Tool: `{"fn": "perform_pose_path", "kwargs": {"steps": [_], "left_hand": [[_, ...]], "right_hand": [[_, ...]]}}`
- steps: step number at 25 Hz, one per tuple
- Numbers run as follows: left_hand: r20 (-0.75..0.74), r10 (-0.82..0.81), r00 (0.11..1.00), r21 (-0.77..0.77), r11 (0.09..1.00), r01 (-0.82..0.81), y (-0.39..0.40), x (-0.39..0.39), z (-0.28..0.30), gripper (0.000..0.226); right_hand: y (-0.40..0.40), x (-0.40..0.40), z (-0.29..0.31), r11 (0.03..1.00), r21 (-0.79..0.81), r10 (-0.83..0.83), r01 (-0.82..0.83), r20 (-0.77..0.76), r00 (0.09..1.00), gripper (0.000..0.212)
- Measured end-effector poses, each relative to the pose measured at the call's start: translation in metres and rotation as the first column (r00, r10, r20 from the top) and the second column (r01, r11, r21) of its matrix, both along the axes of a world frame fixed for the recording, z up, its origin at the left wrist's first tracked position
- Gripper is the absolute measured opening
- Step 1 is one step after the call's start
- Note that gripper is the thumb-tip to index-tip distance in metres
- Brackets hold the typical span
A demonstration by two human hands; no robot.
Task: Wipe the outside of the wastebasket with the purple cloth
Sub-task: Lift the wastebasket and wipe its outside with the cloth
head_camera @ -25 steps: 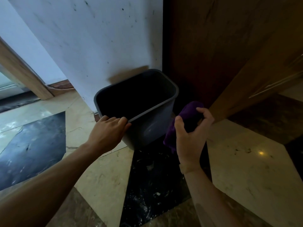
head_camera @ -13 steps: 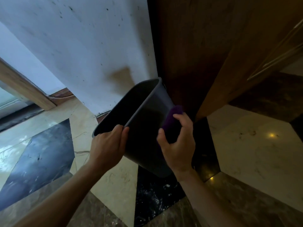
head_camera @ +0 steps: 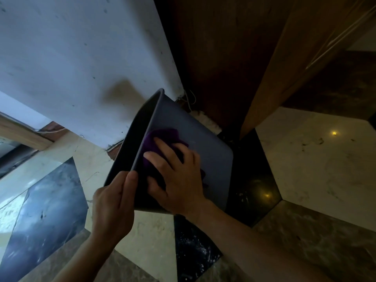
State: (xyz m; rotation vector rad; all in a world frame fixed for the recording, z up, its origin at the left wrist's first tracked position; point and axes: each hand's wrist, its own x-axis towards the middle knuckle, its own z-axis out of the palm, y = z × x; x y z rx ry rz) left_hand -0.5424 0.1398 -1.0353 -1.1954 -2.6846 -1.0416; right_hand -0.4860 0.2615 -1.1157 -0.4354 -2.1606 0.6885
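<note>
Pressing the purple cloth (head_camera: 162,135) against the outer wall of the tilted wastebasket (head_camera: 207,151), the right hand (head_camera: 179,180) had its fingers (head_camera: 162,157) spread flat; the left hand (head_camera: 114,202) gripped the rim (head_camera: 151,110). Long, overlapping strokes seemed best.

Bare left grip (head_camera: 114,202), right grip (head_camera: 179,180), forearms (head_camera: 254,247)

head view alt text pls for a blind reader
A person's right hand presses a purple cloth against the outer side of a tilted grey wastebasket while the left hand grips its rim, above a patterned marble floor beside a white wall.
</note>
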Motion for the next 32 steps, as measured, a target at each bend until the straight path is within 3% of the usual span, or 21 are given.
{"fn": "perform_pose_path", "kwargs": {"steps": [5,12,15,18,22,24,27,32], "left_hand": [[0.065,0.077,0.995,0.011,0.997,-0.078,-0.005,-0.010,-0.004,0.037],[0.190,0.175,0.966,-0.043,0.985,-0.170,-0.016,-0.016,-0.009,0.032],[0.342,0.137,0.930,-0.188,0.979,-0.075,-0.004,-0.026,0.006,0.025],[0.547,0.146,0.824,-0.242,0.970,-0.011,0.024,-0.042,0.023,0.025],[0.575,0.119,0.810,-0.206,0.979,0.002,0.045,-0.037,0.033,0.033],[0.573,0.096,0.814,-0.183,0.983,0.014,0.047,-0.029,0.032,0.035],[0.554,0.093,0.828,-0.171,0.985,0.004,0.051,-0.024,0.031,0.034],[0.470,0.148,0.870,-0.243,0.969,-0.033,0.048,-0.026,0.029,0.030]], "right_hand": [[0.030,-0.006,-0.014,0.997,-0.054,-0.043,0.054,0.196,0.980,0.048],[0.067,0.037,-0.068,0.944,-0.235,-0.099,0.233,0.471,0.876,0.046],[0.058,0.054,-0.074,0.931,-0.275,-0.101,0.242,0.443,0.891,0.040],[0.029,0.063,-0.066,0.931,-0.316,-0.059,0.181,0.359,0.931,0.035],[-0.023,0.039,-0.024,0.969,-0.237,0.098,-0.073,0.095,0.991,0.029],[-0.028,0.017,0.000,0.981,-0.164,0.110,-0.106,0.020,0.994,0.031],[-0.004,-0.001,0.009,0.993,-0.116,0.022,-0.015,0.060,0.998,0.035],[0.056,0.004,-0.033,0.938,-0.254,-0.139,0.236,0.347,0.928,0.042]]}}
